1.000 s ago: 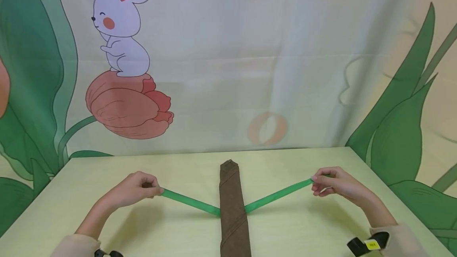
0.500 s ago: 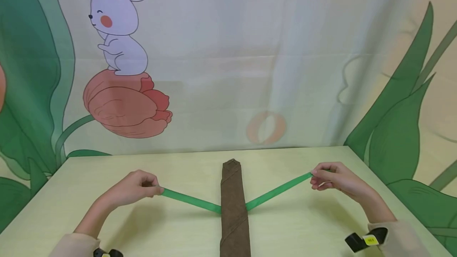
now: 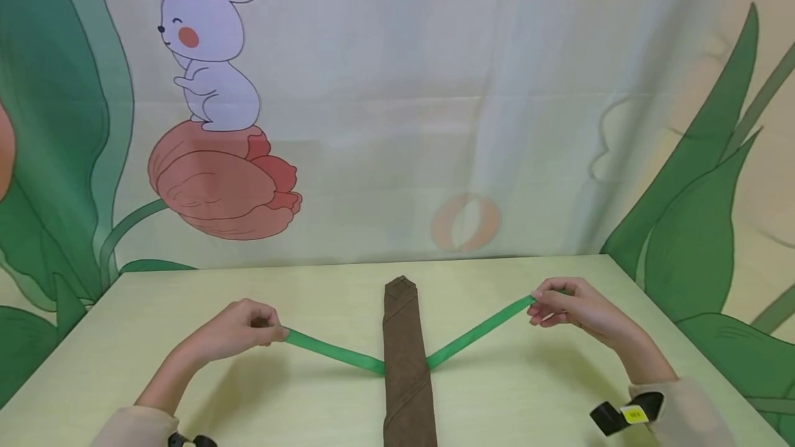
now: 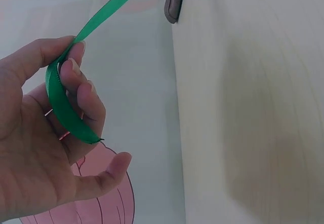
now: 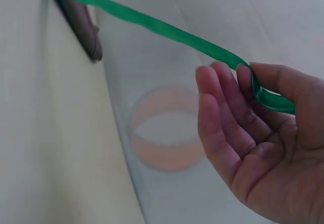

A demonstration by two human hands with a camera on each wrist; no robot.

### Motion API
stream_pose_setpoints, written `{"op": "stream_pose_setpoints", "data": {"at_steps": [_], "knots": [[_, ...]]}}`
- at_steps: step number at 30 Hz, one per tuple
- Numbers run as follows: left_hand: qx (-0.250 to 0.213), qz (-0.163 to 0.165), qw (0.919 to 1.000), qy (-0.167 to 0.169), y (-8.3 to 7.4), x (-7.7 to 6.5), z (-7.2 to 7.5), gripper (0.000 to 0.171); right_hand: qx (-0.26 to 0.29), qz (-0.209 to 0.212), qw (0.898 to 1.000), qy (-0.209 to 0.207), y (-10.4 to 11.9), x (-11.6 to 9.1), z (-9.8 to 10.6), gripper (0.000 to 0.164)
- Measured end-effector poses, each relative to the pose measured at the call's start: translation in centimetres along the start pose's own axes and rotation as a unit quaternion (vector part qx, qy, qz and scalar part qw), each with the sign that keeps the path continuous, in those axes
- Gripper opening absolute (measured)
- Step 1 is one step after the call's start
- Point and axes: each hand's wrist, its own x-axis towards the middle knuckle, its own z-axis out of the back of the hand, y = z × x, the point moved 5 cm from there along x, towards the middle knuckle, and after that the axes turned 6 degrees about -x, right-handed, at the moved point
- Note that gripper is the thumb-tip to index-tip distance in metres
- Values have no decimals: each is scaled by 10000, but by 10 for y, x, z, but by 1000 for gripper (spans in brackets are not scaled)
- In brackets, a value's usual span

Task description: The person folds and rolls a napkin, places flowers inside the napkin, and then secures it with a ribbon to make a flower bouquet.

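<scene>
A green ribbon (image 3: 335, 352) passes beneath a long brown wrapped bundle (image 3: 408, 364) that lies lengthwise on the table. My left hand (image 3: 239, 330) pinches one end of the ribbon between thumb and index finger, and in the left wrist view the loose tail (image 4: 66, 107) curves down across the fingers. On the other side my right hand (image 3: 577, 309) pinches the opposite end, higher than the left. The right wrist view shows that ribbon tail (image 5: 273, 101) bending back over the palm. Both ribbon halves rise from the bundle in a wide V. The ribbon's middle is hidden under the bundle.
The pale yellow table (image 3: 497, 405) ends at a straight far edge. Behind it hangs a printed curtain (image 3: 385, 123) with a rabbit and plants. Dark camera mounts (image 3: 627, 414) sit at the wrists.
My right hand has moved slightly up and inward, still pinching its ribbon end, so that side slopes more steeply. My left hand has hardly moved.
</scene>
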Motion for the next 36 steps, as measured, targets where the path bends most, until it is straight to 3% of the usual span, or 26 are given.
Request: {"op": "stream_pose_setpoints", "data": {"at_steps": [9, 18, 27, 36], "knots": [[-86, -120, 9999, -88, -10, -5, 2, 20, 88, 377, 9992, 129, 45, 37, -30, 13], [-229, -227, 9993, -200, -15, -8, 1, 18, 299, 402, 9971, 571, 77, 96, -94, 14], [-300, -395, 9984, -282, -21, -11, -3, 17, 16, 249, 9957, 887, 77, 145, -166, 21], [-291, -395, 9981, -376, -26, -9, -4, 17, -397, -213, 9932, 1078, 45, 172, -212, 20]]}}
